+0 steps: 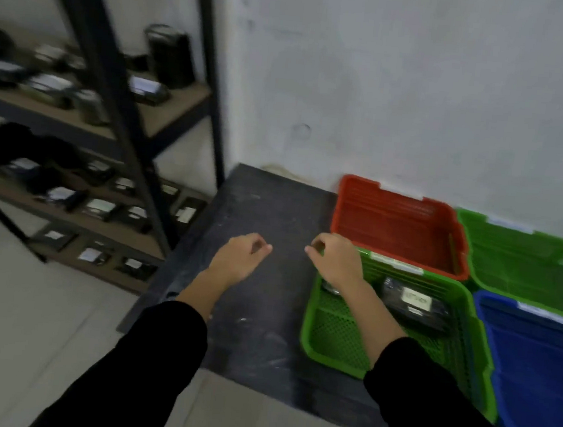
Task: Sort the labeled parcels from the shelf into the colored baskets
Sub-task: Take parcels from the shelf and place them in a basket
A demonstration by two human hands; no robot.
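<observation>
Both black-sleeved arms reach up from the bottom of the frame. The left hand hovers mid-frame over the dark, scuffed counter, its grip loosely curled and empty. The right hand hangs over the green basket right of centre, its grip likewise slack and holding nothing. In that perforated plastic basket lies a dark wrapped parcel with a white label. More parcels, blurred, sit on the shelf at left.

A parcel (white label up) lies in the near green basket.
</observation>
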